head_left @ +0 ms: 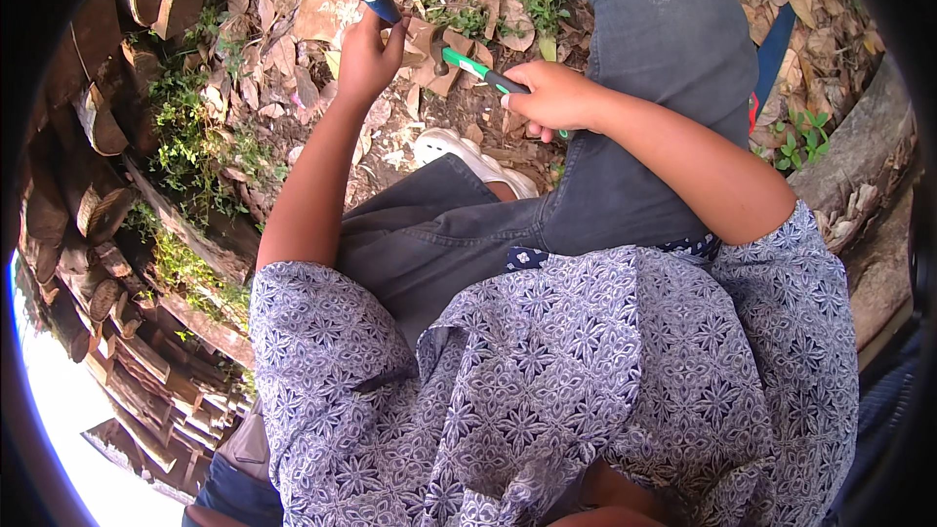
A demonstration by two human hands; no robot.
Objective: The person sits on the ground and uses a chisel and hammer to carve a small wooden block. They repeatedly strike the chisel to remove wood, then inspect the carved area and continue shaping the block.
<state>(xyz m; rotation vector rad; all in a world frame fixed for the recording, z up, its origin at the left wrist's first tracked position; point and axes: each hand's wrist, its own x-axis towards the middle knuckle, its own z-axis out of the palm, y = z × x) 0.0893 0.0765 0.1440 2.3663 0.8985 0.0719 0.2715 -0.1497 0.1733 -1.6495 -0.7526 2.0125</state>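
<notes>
My left hand [369, 60] is closed around the blue handle of a tool [385, 6]. A pale collar or cap shows at one end of that handle, and I cannot make out the tool's working end for certain. My right hand [554, 98] grips a hammer [472, 66] by its black grip. The hammer's shaft is green, and its small dark head points left, beside a brown piece of wood [426, 51]. Just beyond my left hand a flat, light-brown wood piece [326, 18] lies on the leafy ground, with pale chips around it.
Stacked split wood [102, 205] fills the left side, with green weeds [185, 151] along it. My pale clog [468, 154] is below the hammer. At the right are a long blue object with a red edge [774, 57] and a thick log [859, 151].
</notes>
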